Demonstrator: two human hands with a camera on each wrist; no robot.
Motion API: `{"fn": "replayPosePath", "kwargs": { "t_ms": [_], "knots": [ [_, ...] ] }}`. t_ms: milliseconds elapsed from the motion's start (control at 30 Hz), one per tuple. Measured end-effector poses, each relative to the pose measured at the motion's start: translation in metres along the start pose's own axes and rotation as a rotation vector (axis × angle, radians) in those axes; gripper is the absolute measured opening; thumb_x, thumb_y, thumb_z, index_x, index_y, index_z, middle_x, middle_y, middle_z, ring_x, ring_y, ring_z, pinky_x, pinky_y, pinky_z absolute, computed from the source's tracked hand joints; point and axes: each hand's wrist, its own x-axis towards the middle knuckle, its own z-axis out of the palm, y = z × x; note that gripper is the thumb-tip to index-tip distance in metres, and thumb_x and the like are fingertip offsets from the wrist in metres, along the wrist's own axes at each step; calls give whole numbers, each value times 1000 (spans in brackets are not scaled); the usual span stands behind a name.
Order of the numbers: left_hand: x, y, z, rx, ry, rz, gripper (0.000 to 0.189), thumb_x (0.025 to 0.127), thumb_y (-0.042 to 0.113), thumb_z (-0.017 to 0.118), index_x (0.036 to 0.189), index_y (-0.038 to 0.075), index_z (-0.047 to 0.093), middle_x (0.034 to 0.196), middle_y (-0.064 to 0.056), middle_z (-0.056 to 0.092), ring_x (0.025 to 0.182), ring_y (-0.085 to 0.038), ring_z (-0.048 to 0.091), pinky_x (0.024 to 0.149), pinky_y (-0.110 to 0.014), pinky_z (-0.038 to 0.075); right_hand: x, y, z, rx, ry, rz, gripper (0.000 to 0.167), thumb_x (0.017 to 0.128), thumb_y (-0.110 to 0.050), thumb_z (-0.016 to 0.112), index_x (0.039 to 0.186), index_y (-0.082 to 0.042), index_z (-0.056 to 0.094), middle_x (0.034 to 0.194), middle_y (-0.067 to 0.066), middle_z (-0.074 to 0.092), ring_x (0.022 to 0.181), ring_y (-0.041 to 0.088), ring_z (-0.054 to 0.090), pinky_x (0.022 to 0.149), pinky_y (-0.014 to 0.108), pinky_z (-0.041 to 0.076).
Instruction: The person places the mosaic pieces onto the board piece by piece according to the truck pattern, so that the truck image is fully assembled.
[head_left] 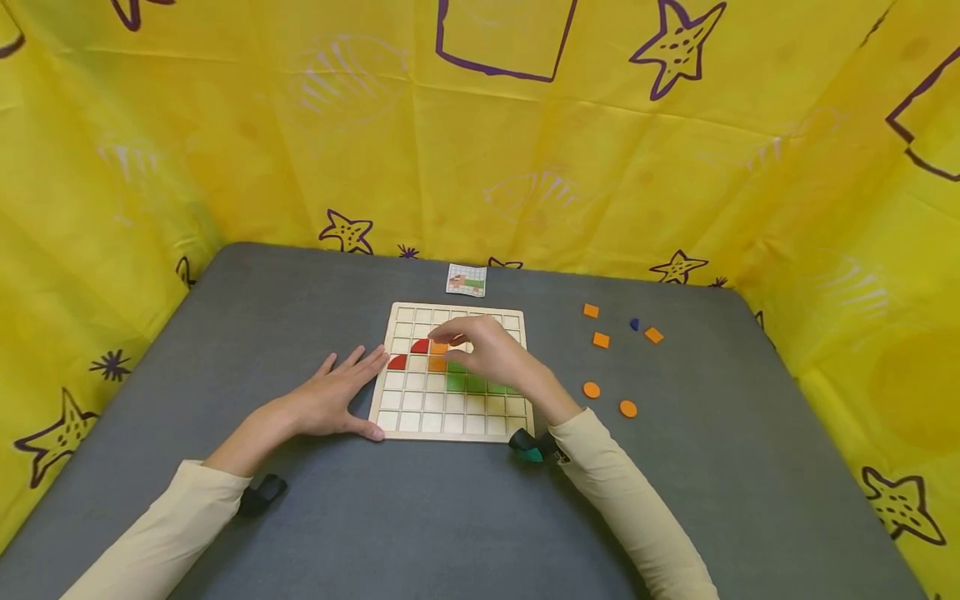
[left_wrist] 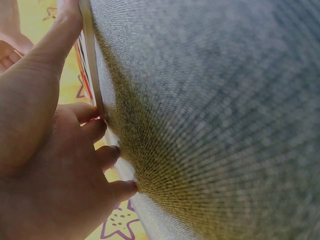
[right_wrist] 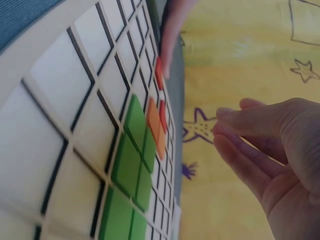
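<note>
Although the right hand [head_left: 491, 348] covered several cells and part of the green squares [right_wrist: 127, 165] from the head camera, I made out loosely bent fingers with no piece between them. I saw the left hand [head_left: 335, 398] spread and unclenched, fingers and thumb against the left edge of the pale wooden board [head_left: 412, 401], which lay on the table between both hands; my left wrist view caught only its thin side and blurred, ribbed cloth. On its raised grid sat smooth, flat pieces: two red quarter-rounds [head_left: 397, 362], orange squares [head_left: 437, 364] and the green ones. Off to the right I had orange tiles [head_left: 601, 340], orange discs [head_left: 591, 390] and a blue piece [head_left: 635, 324] too small to read surely. Beyond the board lay a printed card [head_left: 466, 281], its detail illegible to me, on dark grey cloth [head_left: 420, 517] before a creased yellow curtain [head_left: 465, 125] with purple-outlined starfish, cropped by the frame.
</note>
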Motion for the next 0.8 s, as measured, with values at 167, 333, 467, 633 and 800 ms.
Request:
{"fn": "replayPosePath", "kwargs": {
  "t_ms": [167,333,467,633,800],
  "knots": [
    [-1,0,0,-4,7,4,120,70,63,77,157,5,18,163,-16,12,148,-44,5,111,-68,-1,-9,6,-10,25,35,5,30,87,6,69,116,4,68,113,17,70,101,26,67,90,29,53],
    [-2,1,0,-5,17,12,119,70,62,78,156,4,18,163,-17,13,148,-44,6,111,-68,-1,-16,13,-17,54,72,5,31,85,8,69,116,5,68,111,17,70,100,25,68,90,33,54],
    [-3,0,1,-8,22,15,119,71,61,78,156,4,18,163,-16,13,148,-44,6,111,-68,-1,-23,21,-23,82,115,13,30,85,7,70,115,3,69,110,15,71,98,28,69,89,34,54],
    [-2,-1,2,-9,20,8,119,70,63,77,157,6,17,163,-15,13,148,-43,5,112,-67,-2,-33,37,-29,115,156,51,29,84,8,71,113,4,69,108,14,71,98,35,69,87,35,55],
    [-1,0,1,-4,14,0,120,70,63,78,157,6,17,163,-15,12,148,-43,4,112,-67,-2,-42,51,-37,129,184,110,29,84,6,72,113,4,69,107,13,72,98,33,69,87,37,55]
  ]
}}
